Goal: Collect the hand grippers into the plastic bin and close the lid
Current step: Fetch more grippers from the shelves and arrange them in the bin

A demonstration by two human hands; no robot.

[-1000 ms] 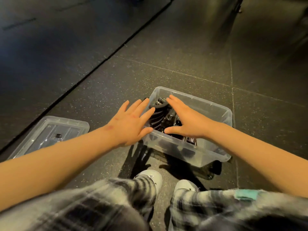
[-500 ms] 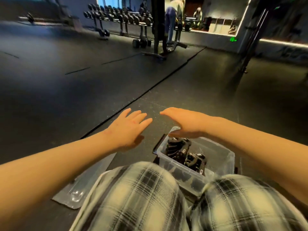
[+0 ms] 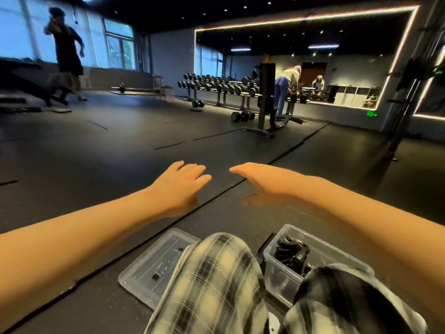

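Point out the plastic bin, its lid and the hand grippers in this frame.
plastic bin (image 3: pixel 275 277): head view, clear near-left wall.
lid (image 3: pixel 142 276): head view, flat top panel.
hand grippers (image 3: pixel 289 249): head view, black pile inside the bin.

Both forearms (image 3: pixel 96 227) are bare; the trousers (image 3: pixel 216 280) are cream-and-black plaid.

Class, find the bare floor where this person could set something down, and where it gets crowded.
Bare floor: left of the lid, and ahead of the lid and plastic bin, beneath the left hand and right hand, out to the dumbbell rack. Crowded: plaid knees fill the gap between lid and bin; hand grippers occupy the bin.
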